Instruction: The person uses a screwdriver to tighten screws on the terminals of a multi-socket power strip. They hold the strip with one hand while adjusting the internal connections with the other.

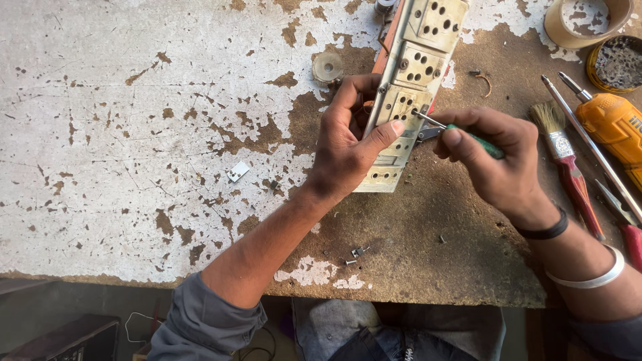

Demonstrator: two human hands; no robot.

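The left hand (348, 144) is gripping a cream multi-socket extension board (414, 73) lying near the middle of a worn wooden table (134, 100) with flaking white paint, fingers curled around its left edge and thumb pressing flat on its face. The right hand (491, 157) is pinching a green-handled screwdriver (461, 132), its tip touching the board just beside that thumb. To the right are lying a red-handled paintbrush (565, 157) and an orange power tool (612, 124). Small screws (356, 253) are sitting near the table's near edge.
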